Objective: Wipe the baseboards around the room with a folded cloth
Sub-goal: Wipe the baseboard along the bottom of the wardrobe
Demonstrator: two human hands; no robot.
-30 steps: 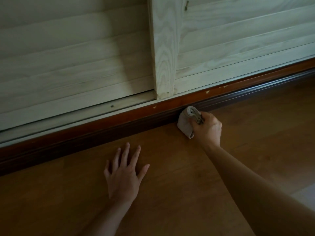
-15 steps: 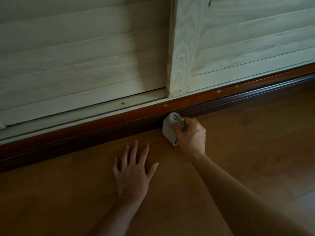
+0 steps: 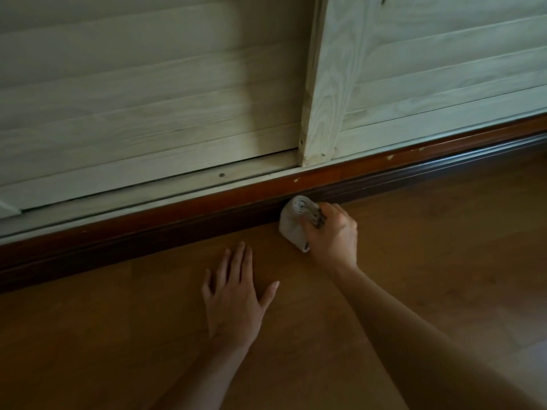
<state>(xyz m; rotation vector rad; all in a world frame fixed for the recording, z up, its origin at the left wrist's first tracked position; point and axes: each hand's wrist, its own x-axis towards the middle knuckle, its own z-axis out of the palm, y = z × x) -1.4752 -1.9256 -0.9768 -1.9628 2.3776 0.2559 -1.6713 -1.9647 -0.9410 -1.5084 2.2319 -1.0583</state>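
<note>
A dark reddish-brown baseboard (image 3: 183, 220) runs diagonally across the view, from lower left to upper right, under pale wooden wall panels. My right hand (image 3: 334, 232) grips a folded grey cloth (image 3: 291, 223) and holds it against the foot of the baseboard, just below a vertical pale post. My left hand (image 3: 233, 294) lies flat on the wooden floor, fingers straight and together, a little in front of the baseboard and left of the cloth.
The pale wooden post (image 3: 328, 93) stands out from the panelled wall (image 3: 133, 113) above the cloth. Small chips mark the baseboard's top edge to the right. Brown wooden floor (image 3: 444, 261) fills the lower part of the view.
My right hand has slid the cloth leftward along the baseboard, from right of the post to a spot just left of its base. My left hand stays flat on the floor.
</note>
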